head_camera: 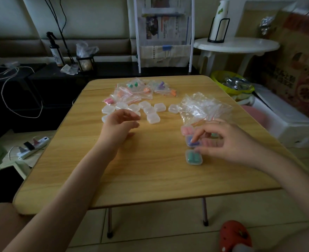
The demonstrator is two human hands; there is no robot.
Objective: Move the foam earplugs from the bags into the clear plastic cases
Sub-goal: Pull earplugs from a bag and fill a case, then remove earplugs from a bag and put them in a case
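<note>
On a small wooden folding table, seen from the head camera, foam earplugs are being sorted into clear plastic cases. Toward the far edge, a heap of small zip bags still holding earplugs is lying, with orange, pink, green and purple plugs showing through the plastic. Just in front of it, a cluster of empty clear cases is sitting closed or nearly closed. To the right, a pile of emptied bags is being kept apart.

Near the right edge, filled cases are being lined up in a column: a pink case, a purple case and a green case, each just beside the next. The right hand is being held over this row, its fingers curled, and the purple case is being touched or pinched by its fingertips; whether it is truly being gripped cannot be told. The left hand is being held relaxed and holding nothing, hovering near the empty cases.

The step in hand is judged to be the setting down of the purple case. It is best done by pressing the lid fully closed, squaring the case with its neighbours, while an empty case is being reached for by the left hand.
</note>
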